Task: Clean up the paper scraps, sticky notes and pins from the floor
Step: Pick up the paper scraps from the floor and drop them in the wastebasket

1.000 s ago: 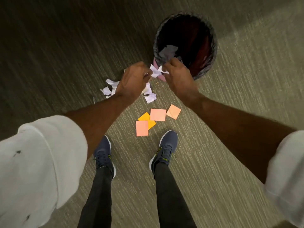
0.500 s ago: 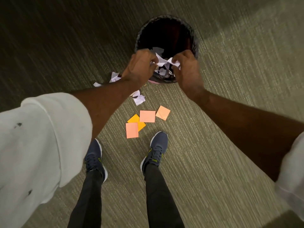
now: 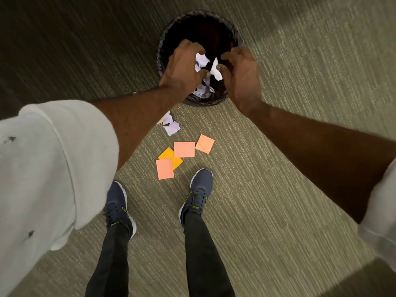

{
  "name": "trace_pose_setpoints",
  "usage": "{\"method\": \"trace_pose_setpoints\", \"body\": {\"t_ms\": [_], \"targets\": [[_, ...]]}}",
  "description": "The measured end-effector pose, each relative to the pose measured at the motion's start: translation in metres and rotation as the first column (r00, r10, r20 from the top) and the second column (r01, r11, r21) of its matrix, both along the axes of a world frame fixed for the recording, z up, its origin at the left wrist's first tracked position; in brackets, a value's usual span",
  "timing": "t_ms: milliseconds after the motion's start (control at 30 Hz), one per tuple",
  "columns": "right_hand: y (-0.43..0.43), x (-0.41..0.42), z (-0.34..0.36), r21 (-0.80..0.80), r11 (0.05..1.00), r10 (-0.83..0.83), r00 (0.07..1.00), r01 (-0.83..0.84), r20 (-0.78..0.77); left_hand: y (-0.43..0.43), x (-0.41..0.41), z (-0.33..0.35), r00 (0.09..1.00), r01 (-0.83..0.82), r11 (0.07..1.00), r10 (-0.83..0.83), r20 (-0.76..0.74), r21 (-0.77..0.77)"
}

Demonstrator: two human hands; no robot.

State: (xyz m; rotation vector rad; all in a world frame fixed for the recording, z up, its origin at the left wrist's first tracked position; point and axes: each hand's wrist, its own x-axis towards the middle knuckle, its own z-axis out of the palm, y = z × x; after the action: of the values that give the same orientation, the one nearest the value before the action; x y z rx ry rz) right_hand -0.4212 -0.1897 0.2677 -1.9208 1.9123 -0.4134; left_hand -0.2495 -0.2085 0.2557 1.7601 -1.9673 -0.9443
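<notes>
My left hand (image 3: 182, 69) and my right hand (image 3: 242, 76) hover side by side over the mouth of a round bin (image 3: 161, 61) lined with a black bag. Their fingers are spread and loosely curled. White paper scraps (image 3: 202, 60) hang loose between the two hands, one piece (image 3: 216, 71) by my right thumb. More white scraps (image 3: 201, 91) lie inside the bin. A small heap of white scraps (image 3: 171, 126) stays on the carpet just in front of it. Nearer my feet lie three pink sticky notes (image 3: 184, 149) and an orange one (image 3: 167, 153).
Grey-green carpet (image 3: 278, 189) covers the whole floor. My two dark blue shoes (image 3: 199, 191) stand just behind the sticky notes. A tiny orange speck (image 3: 179, 107) lies by the bin's front; what it is cannot be told.
Both hands carried the pinched white scraps from the floor heap up over the bin. Their fingers have since spread, and the scraps are coming loose above the opening.
</notes>
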Motion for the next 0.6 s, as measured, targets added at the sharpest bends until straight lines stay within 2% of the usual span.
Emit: {"method": "trace_pose_setpoints", "body": {"t_ms": [233, 367, 600], "targets": [[0.016, 0.015, 0.000, 0.010, 0.999, 0.038, 0.999, -0.038, -0.037, 0.014, 0.032, -0.005, 0.999, -0.031, 0.999, 0.031, 0.007, -0.021], [0.031, 0.049, -0.010, -0.018, 0.993, 0.116, 0.993, -0.116, -0.010, 0.038, 0.087, -0.018, 0.988, -0.149, 0.989, 0.148, -0.044, -0.010], [0.052, 0.117, -0.046, 0.050, 0.940, 0.338, 0.940, -0.337, -0.036, 0.079, 0.199, -0.053, 0.964, -0.261, 0.958, 0.253, 0.079, 0.120]]}}
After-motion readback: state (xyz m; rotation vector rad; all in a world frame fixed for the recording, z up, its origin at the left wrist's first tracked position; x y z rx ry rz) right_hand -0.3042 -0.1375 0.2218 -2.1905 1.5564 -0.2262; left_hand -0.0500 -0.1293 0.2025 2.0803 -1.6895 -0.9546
